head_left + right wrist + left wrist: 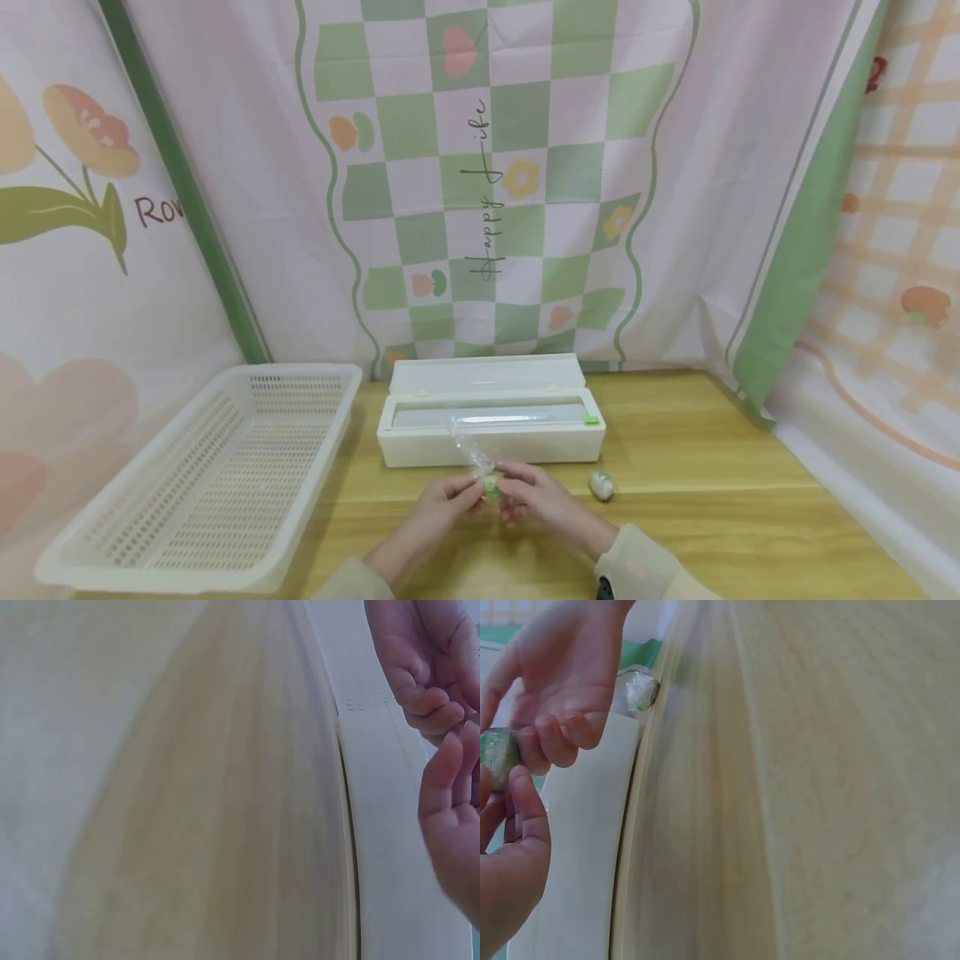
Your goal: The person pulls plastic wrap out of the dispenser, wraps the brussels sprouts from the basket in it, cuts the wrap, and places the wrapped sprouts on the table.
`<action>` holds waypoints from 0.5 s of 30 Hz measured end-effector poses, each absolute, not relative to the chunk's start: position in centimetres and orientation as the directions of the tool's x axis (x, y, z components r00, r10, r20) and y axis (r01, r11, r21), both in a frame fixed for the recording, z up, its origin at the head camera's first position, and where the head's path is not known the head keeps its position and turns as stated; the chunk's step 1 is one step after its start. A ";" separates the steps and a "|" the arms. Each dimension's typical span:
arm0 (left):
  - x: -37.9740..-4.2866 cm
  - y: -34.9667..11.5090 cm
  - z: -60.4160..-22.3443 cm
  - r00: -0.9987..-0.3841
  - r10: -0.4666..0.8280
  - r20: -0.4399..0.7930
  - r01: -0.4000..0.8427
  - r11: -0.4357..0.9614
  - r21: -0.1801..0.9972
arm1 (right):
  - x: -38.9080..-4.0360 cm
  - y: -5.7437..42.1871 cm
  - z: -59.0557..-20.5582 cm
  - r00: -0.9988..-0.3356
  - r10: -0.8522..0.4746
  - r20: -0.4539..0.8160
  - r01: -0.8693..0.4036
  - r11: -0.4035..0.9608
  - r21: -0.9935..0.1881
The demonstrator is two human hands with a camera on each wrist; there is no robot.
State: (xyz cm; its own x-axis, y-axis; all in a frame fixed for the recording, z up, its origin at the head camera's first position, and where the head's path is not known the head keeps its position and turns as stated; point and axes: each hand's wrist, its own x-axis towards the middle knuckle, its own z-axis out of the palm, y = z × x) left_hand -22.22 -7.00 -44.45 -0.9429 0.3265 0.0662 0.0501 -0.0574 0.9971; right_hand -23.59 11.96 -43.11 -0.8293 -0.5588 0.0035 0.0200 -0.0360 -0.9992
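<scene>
Out in front of the white box, my left hand (447, 502) and right hand (536, 496) meet with their fingertips on a small green, film-wrapped piece (491, 487). Thumb and fingers of both hands pinch it. A twisted strip of clear plastic film (468, 442) rises from it towards the box. In the left wrist view, the piece (499, 756) looks rounded, green and pale under shiny film. The right wrist view shows both sets of fingers close together, the piece hidden there. Right of my right hand, another film-wrapped roundish piece (602, 485) lies on the table.
The long white box (491, 451) stands at the back with its lid (487, 372) raised, a pale roll (495, 417) inside and a green tab (591, 420) at its right end. A white slotted basket (341, 433) occupies the left of the wooden table (712, 533). Curtains hang behind.
</scene>
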 end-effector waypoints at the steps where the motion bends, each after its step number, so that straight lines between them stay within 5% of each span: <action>1: -22.2 -7.0 -44.4 -0.944 0.323 0.064 0.047 -0.058 0.997 | -23.7 12.0 -43.1 -0.820 -0.572 0.005 0.028 -0.048 -0.998; 15: -22.3 -6.9 -44.0 -0.964 0.260 0.047 0.019 -0.107 0.994 | -24.2 12.4 -43.6 -0.773 -0.635 0.020 0.094 -0.145 -0.985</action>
